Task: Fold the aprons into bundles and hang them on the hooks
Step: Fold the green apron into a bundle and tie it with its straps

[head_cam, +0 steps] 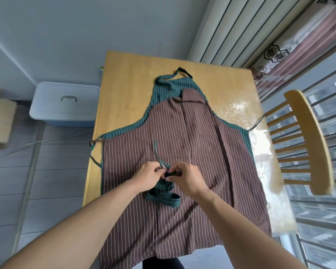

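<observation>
Green striped bundle: a rolled apron lying on top of the brown striped apron, near the table's front edge, between my two hands. My left hand has its fingers curled around the bundle's upper end and its thin green tie, whose free tail trails away from me across the brown cloth. My right hand pinches a dark length of the same tie at the bundle's top. A wider green strap loop hangs out below the roll, on my side.

Step in hand, as I judge it: securing the rolled apron with its own tie; hanging is not yet reached, and no hooks are in view.

The next move calls for tension on the tie while it is wound or knotted, without letting the roll spring open.

Beneath: the brown striped apron lies flat and unfolded over a second green striped apron, whose bib and neck loop show at the far end. All rest on the wooden table. A wooden chair stands to my right; a lidded plastic bin sits on the floor to my left.
</observation>
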{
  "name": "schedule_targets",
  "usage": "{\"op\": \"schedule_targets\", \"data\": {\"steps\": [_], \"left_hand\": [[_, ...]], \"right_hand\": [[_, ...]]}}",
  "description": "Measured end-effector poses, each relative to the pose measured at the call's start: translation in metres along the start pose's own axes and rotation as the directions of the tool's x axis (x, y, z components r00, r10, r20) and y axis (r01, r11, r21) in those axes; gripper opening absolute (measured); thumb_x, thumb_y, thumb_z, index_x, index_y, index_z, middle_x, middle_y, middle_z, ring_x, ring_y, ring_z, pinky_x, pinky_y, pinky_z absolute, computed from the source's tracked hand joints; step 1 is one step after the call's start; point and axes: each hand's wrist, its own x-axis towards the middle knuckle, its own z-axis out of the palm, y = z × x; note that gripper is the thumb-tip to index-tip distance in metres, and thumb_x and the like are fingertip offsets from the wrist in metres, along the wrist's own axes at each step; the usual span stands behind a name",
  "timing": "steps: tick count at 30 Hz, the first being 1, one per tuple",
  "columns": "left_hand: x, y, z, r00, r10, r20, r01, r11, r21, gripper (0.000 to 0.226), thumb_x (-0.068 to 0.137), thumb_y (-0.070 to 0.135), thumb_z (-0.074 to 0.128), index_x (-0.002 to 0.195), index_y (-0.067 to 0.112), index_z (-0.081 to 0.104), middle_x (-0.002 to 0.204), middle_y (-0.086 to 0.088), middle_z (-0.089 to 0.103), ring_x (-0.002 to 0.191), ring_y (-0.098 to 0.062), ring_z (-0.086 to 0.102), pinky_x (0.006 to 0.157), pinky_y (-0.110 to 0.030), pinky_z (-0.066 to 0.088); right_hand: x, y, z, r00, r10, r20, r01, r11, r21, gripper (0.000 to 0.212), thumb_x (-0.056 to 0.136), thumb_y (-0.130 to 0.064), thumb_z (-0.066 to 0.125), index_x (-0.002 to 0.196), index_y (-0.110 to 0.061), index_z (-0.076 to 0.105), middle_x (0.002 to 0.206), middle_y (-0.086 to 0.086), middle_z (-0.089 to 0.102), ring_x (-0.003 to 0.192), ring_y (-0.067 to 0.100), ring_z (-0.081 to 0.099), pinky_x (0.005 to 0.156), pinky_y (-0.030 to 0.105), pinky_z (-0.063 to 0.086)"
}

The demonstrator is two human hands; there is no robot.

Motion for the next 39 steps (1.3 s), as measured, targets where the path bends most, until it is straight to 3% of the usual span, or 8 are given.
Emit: {"op": "schedule_targets", "data": {"steps": [5, 8, 12, 17, 24, 27, 33, 39], "left_hand": [[0.0, -0.001, 0.001, 0.996, -0.011, -0.086, 0.005, 0.998, -0.067, 0.023, 0.1, 0.032, 0.062, 0.103, 0.01, 0.065, 0.091, -0.005, 0.075, 0.081, -0.022, 0.068, 0.077, -0.043, 0.056], [0.001, 0.001, 0.004, 0.992, -0.036, -0.123, 0.025, 0.995, -0.097, 0.025, 0.101, 0.029, 0.061, 0.1, 0.004, 0.057, 0.083, -0.014, 0.075, 0.071, -0.024, 0.063, 0.071, -0.042, 0.053], [0.002, 0.004, 0.005, 0.99, -0.06, -0.124, 0.05, 0.995, -0.087, 0.024, 0.103, 0.028, 0.057, 0.095, 0.006, 0.061, 0.065, -0.005, 0.063, 0.055, -0.013, 0.048, 0.056, -0.029, 0.04], [0.006, 0.007, 0.001, 0.992, -0.045, -0.115, 0.036, 0.996, -0.081, 0.024, 0.103, 0.03, 0.056, 0.086, 0.015, 0.062, 0.071, 0.0, 0.069, 0.068, -0.018, 0.061, 0.074, -0.044, 0.055], [0.0, 0.005, 0.004, 0.995, 0.004, -0.099, -0.005, 1.0, -0.015, 0.029, 0.102, 0.032, 0.059, 0.078, 0.017, 0.07, 0.058, 0.005, 0.066, 0.045, -0.003, 0.051, 0.057, -0.03, 0.046], [-0.002, 0.003, 0.006, 0.995, -0.02, -0.098, 0.015, 0.999, -0.049, 0.031, 0.102, 0.03, 0.059, 0.077, 0.014, 0.07, 0.061, 0.002, 0.067, 0.052, -0.007, 0.052, 0.061, -0.029, 0.045], [-0.002, 0.005, 0.005, 0.987, -0.088, -0.134, 0.072, 0.99, -0.125, 0.024, 0.101, 0.029, 0.058, 0.083, 0.016, 0.068, 0.076, -0.003, 0.073, 0.072, -0.016, 0.064, 0.078, -0.039, 0.055], [-0.008, 0.006, 0.003, 0.992, -0.063, -0.114, 0.049, 0.992, -0.118, 0.02, 0.102, 0.03, 0.058, 0.093, 0.016, 0.068, 0.079, -0.003, 0.074, 0.075, -0.019, 0.067, 0.081, -0.041, 0.056]], "right_hand": [[0.001, 0.001, 0.011, 0.975, -0.219, -0.043, 0.204, 0.951, -0.231, 0.014, 0.094, -0.013, 0.07, 0.103, -0.018, 0.08, 0.097, -0.003, 0.077, 0.087, 0.009, 0.069, 0.087, 0.02, 0.055], [-0.004, 0.004, 0.017, 0.935, -0.349, -0.068, 0.3, 0.876, -0.378, 0.017, 0.095, -0.008, 0.067, 0.105, -0.013, 0.08, 0.09, 0.004, 0.075, 0.083, 0.023, 0.069, 0.079, 0.037, 0.059], [-0.006, 0.01, 0.022, 0.912, -0.4, -0.089, 0.313, 0.819, -0.48, 0.033, 0.081, 0.005, 0.077, 0.107, -0.014, 0.079, 0.079, 0.002, 0.069, 0.073, 0.022, 0.064, 0.063, 0.037, 0.061], [-0.006, 0.003, 0.026, 0.905, -0.423, -0.046, 0.333, 0.77, -0.544, 0.035, 0.078, 0.004, 0.076, 0.106, -0.017, 0.077, 0.077, -0.001, 0.061, 0.071, 0.018, 0.058, 0.055, 0.031, 0.056], [-0.006, 0.006, 0.031, 0.939, -0.345, -0.002, 0.3, 0.819, -0.489, 0.026, 0.095, -0.003, 0.063, 0.114, -0.017, 0.075, 0.102, 0.0, 0.06, 0.097, 0.018, 0.056, 0.088, 0.032, 0.056], [-0.005, 0.008, 0.032, 0.936, -0.352, -0.007, 0.309, 0.831, -0.462, 0.024, 0.101, -0.015, 0.058, 0.114, -0.021, 0.076, 0.113, -0.003, 0.062, 0.105, 0.015, 0.055, 0.097, 0.028, 0.051], [-0.01, 0.001, 0.032, 0.909, -0.403, -0.106, 0.289, 0.794, -0.535, 0.004, 0.089, -0.017, 0.07, 0.091, -0.02, 0.073, 0.078, -0.008, 0.069, 0.08, 0.014, 0.059, 0.056, 0.029, 0.055], [-0.012, 0.002, 0.03, 0.917, -0.373, -0.143, 0.275, 0.849, -0.45, 0.012, 0.097, -0.011, 0.061, 0.103, -0.014, 0.071, 0.077, -0.003, 0.072, 0.077, 0.015, 0.056, 0.065, 0.03, 0.055]]}}
